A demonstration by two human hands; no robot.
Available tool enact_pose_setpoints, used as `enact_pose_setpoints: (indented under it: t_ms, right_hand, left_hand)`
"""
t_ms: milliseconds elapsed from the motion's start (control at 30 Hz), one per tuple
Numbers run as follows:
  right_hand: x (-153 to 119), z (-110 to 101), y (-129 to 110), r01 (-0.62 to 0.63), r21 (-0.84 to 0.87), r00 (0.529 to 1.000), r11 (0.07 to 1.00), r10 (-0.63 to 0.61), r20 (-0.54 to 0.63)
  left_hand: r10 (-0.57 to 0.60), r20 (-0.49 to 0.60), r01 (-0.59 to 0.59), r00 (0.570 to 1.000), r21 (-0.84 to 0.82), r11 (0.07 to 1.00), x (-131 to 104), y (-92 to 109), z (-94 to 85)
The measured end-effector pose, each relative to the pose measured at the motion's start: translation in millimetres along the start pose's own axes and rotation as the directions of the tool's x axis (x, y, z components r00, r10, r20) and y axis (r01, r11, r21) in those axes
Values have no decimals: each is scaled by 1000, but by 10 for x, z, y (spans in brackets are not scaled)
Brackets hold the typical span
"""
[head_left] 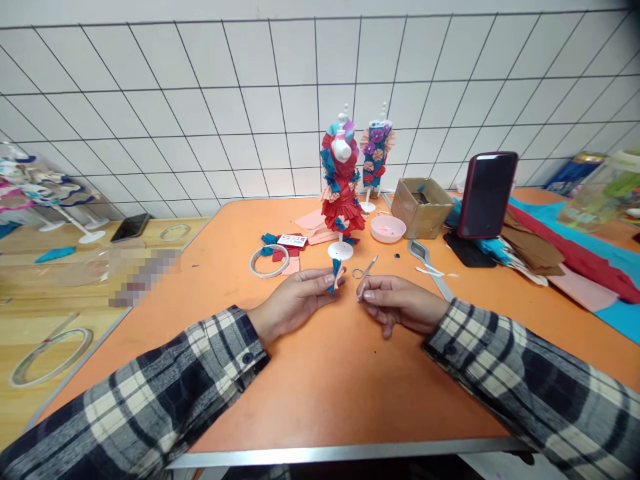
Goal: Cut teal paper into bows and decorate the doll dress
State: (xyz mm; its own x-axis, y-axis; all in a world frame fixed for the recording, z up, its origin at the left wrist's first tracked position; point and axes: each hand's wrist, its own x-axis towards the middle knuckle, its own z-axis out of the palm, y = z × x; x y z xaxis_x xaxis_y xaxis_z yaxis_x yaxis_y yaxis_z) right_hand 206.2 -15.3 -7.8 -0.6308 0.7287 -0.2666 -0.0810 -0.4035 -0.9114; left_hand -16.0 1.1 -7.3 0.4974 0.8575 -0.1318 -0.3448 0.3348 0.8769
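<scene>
My left hand (305,297) pinches a small folded piece of blue and pink paper (336,275) between thumb and fingers. Opposite it, a short gap to the right, my right hand (395,300) has thumb and index finger pressed together; what they hold, if anything, is too small to name. Just beyond both hands stands a small mannequin in a ruffled red paper dress (343,200) with blue and pink trim, on a white round base (341,251). Small scissors (367,267) lie between the mannequin and my right hand.
A tape roll (269,261) lies by paper scraps on the left. Behind are a second dressed mannequin (377,153), a pink bowl (388,229) and a cardboard box (421,207). A phone (487,195) stands upright at the right, near coloured paper sheets (575,247).
</scene>
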Motion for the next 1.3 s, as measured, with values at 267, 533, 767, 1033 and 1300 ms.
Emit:
enact_pose_setpoints:
  t_ms: [267, 533, 767, 1033, 1300]
  right_hand:
    - [-51, 144, 20, 59, -258, 996, 964, -39, 82]
    - [-8, 185, 39, 95, -499, 995, 861, -84, 44]
    - [36, 74, 57, 103, -568, 987, 816, -156, -45]
    - [47, 28, 74, 77, -650, 990, 756, -137, -42]
    - [9, 92, 12, 45, -562, 993, 826, -99, -68]
  left_hand:
    - [279, -50, -161, 959, 714, 682, -51, 3, 67]
    - [370, 258, -311, 892, 946, 91, -167, -29, 203]
    - [383, 400, -409, 832, 910, -62, -195, -22, 193]
    - [339, 482, -476, 808, 873, -105, -225, -10, 218]
    - [316, 561, -579, 765, 814, -42, -222, 41, 201]
